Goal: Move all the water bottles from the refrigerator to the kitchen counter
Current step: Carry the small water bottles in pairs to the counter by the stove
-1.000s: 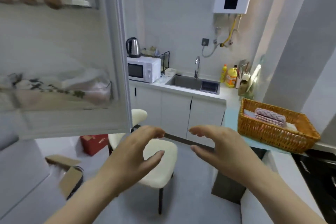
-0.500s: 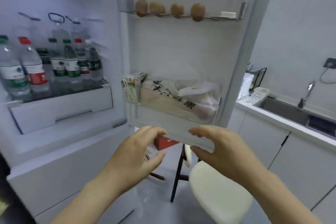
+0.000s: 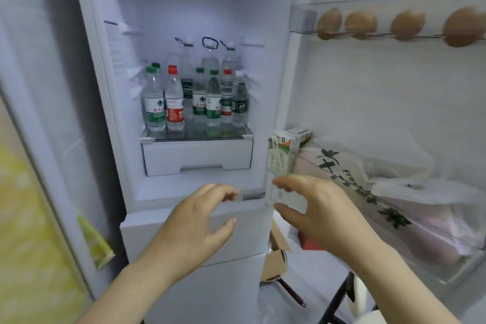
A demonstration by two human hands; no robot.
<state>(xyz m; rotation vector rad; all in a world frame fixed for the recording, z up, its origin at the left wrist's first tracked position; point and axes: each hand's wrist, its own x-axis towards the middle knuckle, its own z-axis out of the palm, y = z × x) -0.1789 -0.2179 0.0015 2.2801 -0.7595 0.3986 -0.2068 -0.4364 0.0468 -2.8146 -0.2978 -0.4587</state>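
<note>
Reach step: left hand (image 3: pixel 196 221) & right hand (image 3: pixel 319 214), fingers spread, empty, hover below fridge shelf (image 3: pixel 196 137). Bottles (image 3: pixel 194 97) on shelf; next: extend, grab 2.

My fridge: water bottles (image 3: pixel 194 97) — clear glossy plastic, paper-look labels; shelf (image 3: pixel 196 137) — smooth glass; door bin (image 3: pixel 394 166) — transparent plastic.

Water bottles (image 3: pixel 194 97) upright on shelf (image 3: pixel 196 137)
</note>
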